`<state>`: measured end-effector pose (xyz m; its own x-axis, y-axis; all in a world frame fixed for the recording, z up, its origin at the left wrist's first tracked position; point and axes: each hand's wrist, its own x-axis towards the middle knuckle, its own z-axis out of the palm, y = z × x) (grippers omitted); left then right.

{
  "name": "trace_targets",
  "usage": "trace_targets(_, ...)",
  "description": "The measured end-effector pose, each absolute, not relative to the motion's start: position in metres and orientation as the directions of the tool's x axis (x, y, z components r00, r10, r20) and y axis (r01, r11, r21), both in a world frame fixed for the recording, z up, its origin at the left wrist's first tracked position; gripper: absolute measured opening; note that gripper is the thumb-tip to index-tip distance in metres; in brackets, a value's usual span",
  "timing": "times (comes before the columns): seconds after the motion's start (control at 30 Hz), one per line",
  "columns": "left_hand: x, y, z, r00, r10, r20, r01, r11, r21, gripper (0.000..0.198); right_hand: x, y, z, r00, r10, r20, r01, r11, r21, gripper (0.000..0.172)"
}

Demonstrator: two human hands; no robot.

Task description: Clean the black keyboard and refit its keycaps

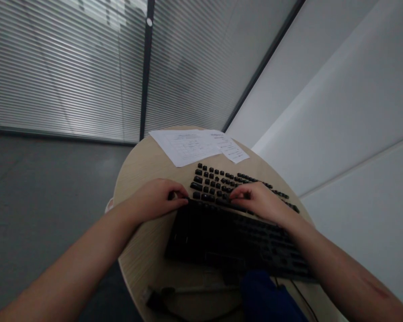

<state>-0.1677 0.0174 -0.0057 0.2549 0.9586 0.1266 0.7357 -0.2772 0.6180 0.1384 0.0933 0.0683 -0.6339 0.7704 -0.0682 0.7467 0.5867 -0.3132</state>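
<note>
Loose black keycaps [197, 180] lie in rows on a round wooden table, spaced out like a keyboard layout. In front of them is a black keyboard [215, 232], dark and partly under my right forearm. My left hand [159, 197] has its thumb and fingertips pinched together at the keyboard's far left corner, beside the lowest row of keycaps. What sits in that pinch is too dark to make out. Among the keycaps, just above the long spacebar keycap [226, 204], my right hand [257, 199] is closed with its fingertips together. Whatever it grips is hidden.
Printed paper sheets [188, 150] lie at the table's far side. Near the front edge are a blue cloth-like item [268, 297] and dark cables [159, 302]. A white wall [366, 147] stands close on the right, and a glass partition with blinds [63, 71] is beyond.
</note>
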Motion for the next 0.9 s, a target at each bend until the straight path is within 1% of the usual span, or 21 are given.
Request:
trace_targets(0.13, -0.167, 0.017, -0.005, 0.255, 0.959, 0.127, 0.733, -0.277, 0.622, 0.025, 0.140, 0.068, 0.064, -0.676, 0.735, -0.058, 0.724, 0.647, -0.241, 0.016)
trace_targets(0.33, -0.167, 0.017, -0.005, 0.248, 0.961, 0.125, 0.742, -0.271, 0.614, 0.027, 0.140, 0.061, 0.060, -0.684, 0.726, -0.071, 0.713, 0.646, -0.270, 0.020)
trace_targets(0.57, -0.168, 0.017, -0.007, 0.246, 0.961, 0.123, 0.746, -0.269, 0.610, 0.028, 0.139, 0.060, 0.055, -0.685, 0.724, -0.082, 0.721, 0.656, -0.223, 0.021)
trace_targets(0.73, -0.166, 0.018, -0.005, 0.251, 0.960, 0.121, 0.741, -0.271, 0.614, 0.029, 0.142, 0.060, 0.051, -0.705, 0.705, -0.072, 0.700, 0.677, -0.227, 0.022)
trace_targets(0.9, -0.166, 0.017, -0.004, 0.243, 0.961, 0.135, 0.742, -0.273, 0.612, 0.028, 0.142, 0.061, 0.047, -0.696, 0.715, -0.069, 0.711, 0.671, -0.210, 0.022)
